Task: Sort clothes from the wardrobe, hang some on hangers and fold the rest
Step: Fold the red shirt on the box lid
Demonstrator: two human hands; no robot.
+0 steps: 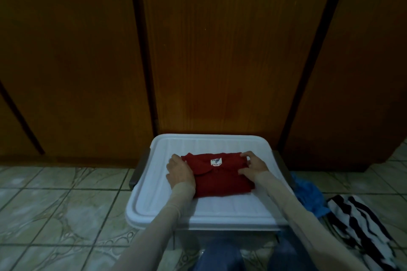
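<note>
Wardrobe doors (pixel 220 50) wall off lid's (pixel 220 207) far edge

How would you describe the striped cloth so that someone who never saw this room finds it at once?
Start at the white bin lid on the tiled floor before the wooden doors. To its right lies a crumpled blue cloth, and just right of that, nearer the camera, the striped cloth. Only it has black and white bands; the red shirt and the blue cloth are plain.
</note>
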